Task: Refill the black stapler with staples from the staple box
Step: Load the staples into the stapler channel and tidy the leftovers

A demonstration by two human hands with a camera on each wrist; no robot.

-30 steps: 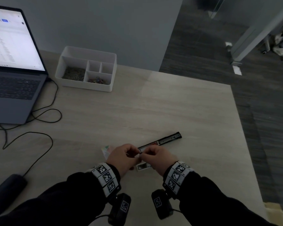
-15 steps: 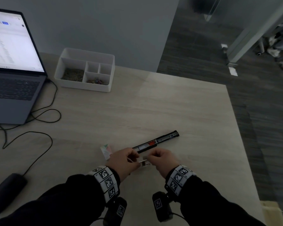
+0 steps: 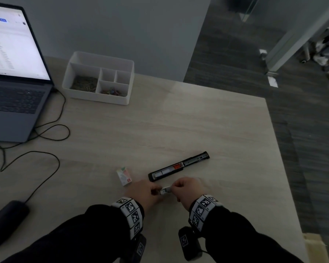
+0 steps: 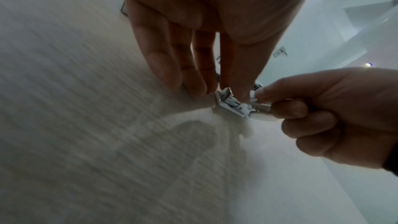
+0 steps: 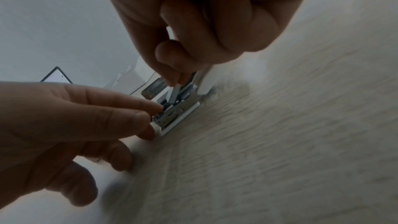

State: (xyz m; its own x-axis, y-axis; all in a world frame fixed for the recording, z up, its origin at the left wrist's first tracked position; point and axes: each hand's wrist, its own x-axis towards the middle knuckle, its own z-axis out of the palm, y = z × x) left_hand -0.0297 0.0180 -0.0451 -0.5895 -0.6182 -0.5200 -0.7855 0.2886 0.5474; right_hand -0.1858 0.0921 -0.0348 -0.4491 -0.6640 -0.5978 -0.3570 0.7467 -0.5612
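Item one: my left hand point(image 3: 146, 194), low over the desk point(image 3: 198, 126), fingertips pinching the near end of a small tray of staples point(image 3: 165, 191). The left wrist view shows those fingers point(image 4: 193, 81) reaching straight down to the metal strips point(image 4: 230, 103); the head view hides this under the knuckles.

Item two: my right hand point(image 3: 186, 188), curled, thumb and forefinger gripping the tray's other end. The right wrist view alone shows a single strip point(image 5: 174, 94) tilted up out of the tray point(image 5: 176, 117) under that pinch.

Item three: black stapler point(image 3: 179, 166), lying opened out flat just beyond both hands, apart from them, its red pusher showing mid-rail. Seen whole only in the head view.

Item four: staple box point(image 3: 124, 176) sleeve, just beyond my left hand, not touching it.

Item five, far beyond my left hand: white organiser point(image 3: 99, 78), laptop point(image 3: 13, 73), looped cable point(image 3: 46, 133).
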